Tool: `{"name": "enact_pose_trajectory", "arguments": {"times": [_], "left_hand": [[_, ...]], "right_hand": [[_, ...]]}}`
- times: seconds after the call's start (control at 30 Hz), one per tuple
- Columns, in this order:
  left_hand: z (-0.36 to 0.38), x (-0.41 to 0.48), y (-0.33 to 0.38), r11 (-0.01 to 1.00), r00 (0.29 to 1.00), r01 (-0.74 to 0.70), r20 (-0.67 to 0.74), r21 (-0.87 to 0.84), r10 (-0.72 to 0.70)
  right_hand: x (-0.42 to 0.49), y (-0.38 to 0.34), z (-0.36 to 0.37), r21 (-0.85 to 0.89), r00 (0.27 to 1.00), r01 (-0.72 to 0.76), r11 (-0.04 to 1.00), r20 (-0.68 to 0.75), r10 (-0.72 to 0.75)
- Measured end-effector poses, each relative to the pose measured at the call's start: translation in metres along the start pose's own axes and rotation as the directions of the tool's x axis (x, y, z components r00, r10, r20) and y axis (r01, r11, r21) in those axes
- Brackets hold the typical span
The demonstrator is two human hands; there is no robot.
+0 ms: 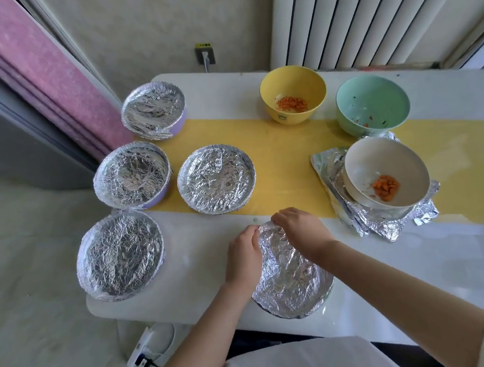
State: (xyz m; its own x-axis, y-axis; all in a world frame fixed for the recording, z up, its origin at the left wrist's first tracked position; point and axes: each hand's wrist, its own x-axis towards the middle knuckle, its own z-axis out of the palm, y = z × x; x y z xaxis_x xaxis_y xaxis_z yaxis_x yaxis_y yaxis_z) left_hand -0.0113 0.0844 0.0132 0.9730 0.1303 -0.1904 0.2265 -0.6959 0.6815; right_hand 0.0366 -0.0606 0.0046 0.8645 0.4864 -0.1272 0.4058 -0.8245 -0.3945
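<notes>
Both hands are gripping the foil-covered bowl (293,280) at its far rim, the left hand (242,258) curling over the left edge and the right hand (298,231) pinching the foil. It is sitting near the table's (201,273) front edge. A foil-wrapped bowl (120,256) is standing well to its left. A white bowl (384,172) holding orange pieces is resting on loose foil (368,222) to the right.

Yellow cloth table runner (285,156) crossing the glossy white table (200,262). On the runner: a round foil-covered dish (216,179), a yellow plastic bowl (292,81) of diced carrot and a mint-green plastic bowl (372,100). At the runner's left end: two foil-covered lilac bowls (154,110) (132,174). On the runner's right part: a cream bowl (364,168) on crumpled foil sheets (329,165).
</notes>
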Motion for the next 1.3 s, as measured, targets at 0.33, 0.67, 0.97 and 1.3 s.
{"name": "enact_pose_trajectory", "arguments": {"times": [0.33,0.67,0.97,1.3], "left_hand": [[0.003,0.000,0.000,0.988,0.997,-0.077,0.007,0.132,0.077],[-0.005,-0.022,-0.016,0.983,0.985,-0.169,0.042,0.077,0.166],[0.005,-0.003,-0.016,0.986,0.994,-0.106,0.004,-0.126,0.107],[0.015,-0.003,-0.017,0.989,0.987,-0.120,-0.116,-0.081,0.110]], "right_hand": [[0.011,-0.014,-0.007,-0.099,0.990,0.026,0.995,0.141,-0.012],[-0.008,-0.009,-0.007,0.182,0.985,-0.157,0.971,-0.041,0.167],[-0.011,-0.003,-0.007,0.246,0.968,-0.226,0.943,-0.054,0.246],[-0.001,-0.009,-0.009,-0.006,0.970,-0.239,0.971,0.049,0.239]]}}
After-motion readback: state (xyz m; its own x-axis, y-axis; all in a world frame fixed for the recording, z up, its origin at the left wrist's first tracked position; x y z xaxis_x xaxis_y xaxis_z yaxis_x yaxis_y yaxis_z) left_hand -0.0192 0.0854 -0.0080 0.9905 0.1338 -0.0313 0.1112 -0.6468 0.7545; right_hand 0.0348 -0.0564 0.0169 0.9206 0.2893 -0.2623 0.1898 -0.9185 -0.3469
